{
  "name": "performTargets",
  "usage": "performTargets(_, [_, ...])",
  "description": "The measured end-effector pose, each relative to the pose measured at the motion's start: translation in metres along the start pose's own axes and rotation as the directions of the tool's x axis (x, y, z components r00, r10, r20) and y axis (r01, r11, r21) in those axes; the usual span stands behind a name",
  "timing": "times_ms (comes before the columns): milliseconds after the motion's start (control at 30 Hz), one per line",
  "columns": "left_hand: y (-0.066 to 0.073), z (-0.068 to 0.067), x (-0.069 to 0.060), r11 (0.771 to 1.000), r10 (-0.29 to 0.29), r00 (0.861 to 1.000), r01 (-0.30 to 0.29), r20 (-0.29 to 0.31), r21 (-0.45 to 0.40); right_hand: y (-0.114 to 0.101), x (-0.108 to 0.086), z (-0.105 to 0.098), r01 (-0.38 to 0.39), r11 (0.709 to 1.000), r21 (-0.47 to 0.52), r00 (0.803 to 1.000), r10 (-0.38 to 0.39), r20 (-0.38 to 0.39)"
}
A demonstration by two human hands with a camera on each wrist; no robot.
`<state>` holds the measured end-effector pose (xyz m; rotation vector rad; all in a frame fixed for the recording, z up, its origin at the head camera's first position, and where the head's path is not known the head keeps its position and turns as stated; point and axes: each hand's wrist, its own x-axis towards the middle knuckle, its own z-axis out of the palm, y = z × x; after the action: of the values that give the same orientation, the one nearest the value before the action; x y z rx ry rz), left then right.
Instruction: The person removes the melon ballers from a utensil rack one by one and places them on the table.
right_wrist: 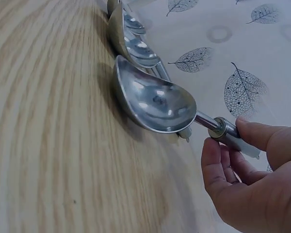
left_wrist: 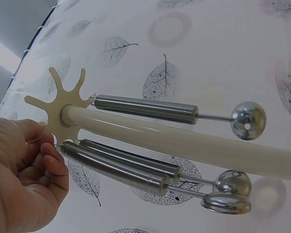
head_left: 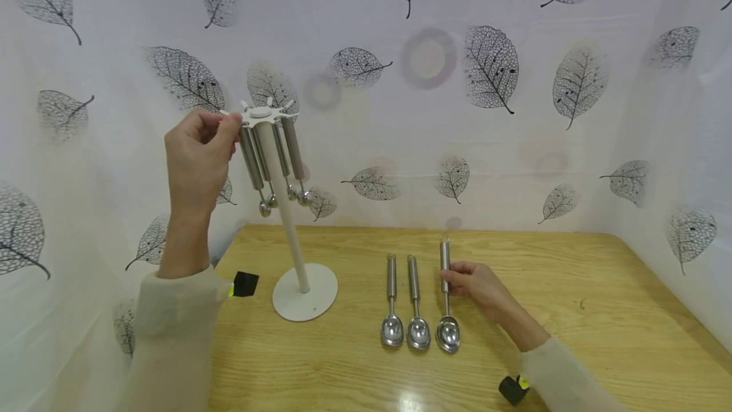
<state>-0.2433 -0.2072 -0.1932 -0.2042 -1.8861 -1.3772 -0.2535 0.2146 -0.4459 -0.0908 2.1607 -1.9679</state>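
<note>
Place: curtained tabletop booth | leaf-print curtain (head_left: 366, 123), 3 sides | 1 wooden table (head_left: 320, 374)

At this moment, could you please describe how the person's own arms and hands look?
The left hand and right hand are bare, showing no gloves or rings. The plain, pale beige cloth left sleeve and matching right sleeve stop short of them. Beside the left sleeve shows a small black block with a bright yellow patch; beside the right sleeve, a similar black block.

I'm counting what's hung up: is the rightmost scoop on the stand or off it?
Off: the head view shows the rightmost scoop in the right grip, apart from the white stand.
</note>
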Motion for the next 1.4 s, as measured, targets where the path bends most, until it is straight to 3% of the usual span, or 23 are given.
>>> performTargets(433, [0.0, 0.001, 0.0, 1.0, 0.012, 1.0, -0.012, -0.005, -0.011, 0.007, 0.008, 0.008, -0.03, 0.986, -0.167, 0.996, 0.015, -0.088])
performTargets(767, [-0.003, 0.0, 0.0, 1.0, 0.013, 1.0, -0.013, -0.003, -0.028, 0.008, 0.012, 0.012, -0.03, 0.972, -0.232, 0.996, 0.009, -0.09])
performTargets(1400, [-0.004, 0.001, 0.002, 1.0, 0.006, 1.0, -0.006, -0.004, -0.023, 0.004, 0.017, 0.022, -0.046, 0.919, -0.392, 0.993, -0.001, -0.12])
